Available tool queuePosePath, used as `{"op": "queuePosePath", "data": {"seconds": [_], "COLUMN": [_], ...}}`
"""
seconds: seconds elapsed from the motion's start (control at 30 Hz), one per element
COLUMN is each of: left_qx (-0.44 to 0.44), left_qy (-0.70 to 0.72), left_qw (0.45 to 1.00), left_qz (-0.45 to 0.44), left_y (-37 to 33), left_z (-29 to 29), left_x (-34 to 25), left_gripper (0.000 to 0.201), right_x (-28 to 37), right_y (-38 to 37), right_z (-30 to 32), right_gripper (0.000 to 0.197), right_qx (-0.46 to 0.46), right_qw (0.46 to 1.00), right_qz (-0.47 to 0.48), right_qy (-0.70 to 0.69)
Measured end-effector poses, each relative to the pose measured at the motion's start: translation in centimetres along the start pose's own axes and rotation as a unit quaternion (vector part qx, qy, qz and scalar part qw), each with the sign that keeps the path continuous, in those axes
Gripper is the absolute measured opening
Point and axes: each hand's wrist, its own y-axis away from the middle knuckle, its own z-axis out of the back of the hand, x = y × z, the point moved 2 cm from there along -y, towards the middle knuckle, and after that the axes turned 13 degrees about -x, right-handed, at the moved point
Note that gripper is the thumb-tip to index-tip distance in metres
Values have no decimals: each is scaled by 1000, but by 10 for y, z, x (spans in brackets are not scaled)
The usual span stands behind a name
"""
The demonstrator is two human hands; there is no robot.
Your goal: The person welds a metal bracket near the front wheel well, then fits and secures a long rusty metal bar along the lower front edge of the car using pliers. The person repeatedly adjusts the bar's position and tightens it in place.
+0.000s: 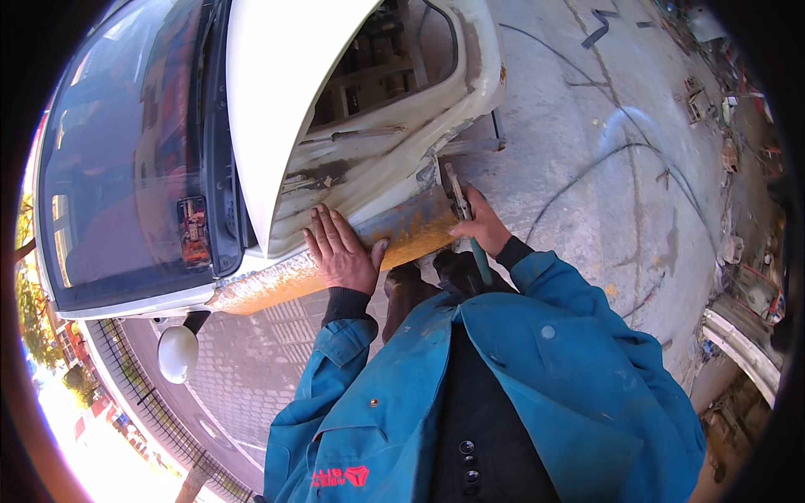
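A white vehicle front (394,159) fills the upper left, its hood (277,92) raised. Along its lower edge runs a rusty orange metal strip (277,281). My left hand (340,251) lies flat on this strip, fingers spread, pressing it. My right hand (482,225) grips a metal hand tool with a green handle (470,226), whose jaws sit at the strip's right end. Both sleeves are blue.
The windshield (126,159) is at the left, a side mirror (178,352) below it. Concrete floor (604,168) with thin cables stretches right. Scrap parts and a white panel (742,348) line the right rim. My shoes (419,285) stand under the bumper.
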Motion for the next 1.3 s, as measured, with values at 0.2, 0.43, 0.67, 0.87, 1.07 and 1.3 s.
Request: {"op": "queuePosePath", "data": {"seconds": [0.2,0.43,0.67,0.87,1.07,1.3], "left_qx": [14,29,27,30,28,38], "left_qy": [0,1,10,33,35,38], "left_qw": [1000,999,999,999,999,998], "left_qz": [-6,-15,-18,-11,-16,-13], "left_y": [3,4,5,6,9,11], "left_z": [0,-3,-4,-3,-6,-10], "left_x": [-1,0,1,2,4,6], "left_gripper": [109,109,107,107,109,111], "right_x": [-5,-9,-13,-14,-11,-6], "right_y": [6,11,14,17,19,23], "right_z": [0,0,-2,0,-5,-8], "right_gripper": [72,82,79,78,74,73], "right_qx": [-7,-19,-41,-35,-30,-28], "right_qw": [999,999,994,995,995,993], "right_qz": [-26,-35,-48,-77,-70,-71], "right_qy": [-35,-33,-85,-45,-64,-87]}}
